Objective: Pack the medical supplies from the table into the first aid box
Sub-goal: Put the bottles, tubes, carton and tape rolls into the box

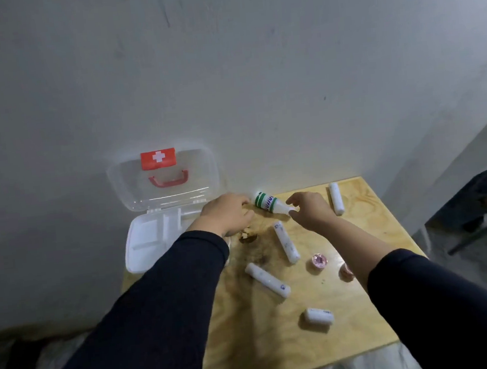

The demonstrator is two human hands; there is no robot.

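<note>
Clearly, our first aid box (pixel 141 247) stood open at the table's (pixel 325 340) far left corner, so we judged the lift should clear its rim. Our right hand (pixel 311 209) pinched the white bottle (pixel 269 204) by its narrow end; steadying the green-banded base would have helped. Our left hand (pixel 227 214) was curled beside it, its grip hidden. Gauze rolls (pixel 286 241) lay loose; the box's compartments were partly covered.

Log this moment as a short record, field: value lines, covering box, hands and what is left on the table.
box: first aid box, lid up, at table's left edge
left hand: beside box, contents hidden
right hand: at tip of green-banded bottle
loose on table: four white rolls, two pink items
</note>
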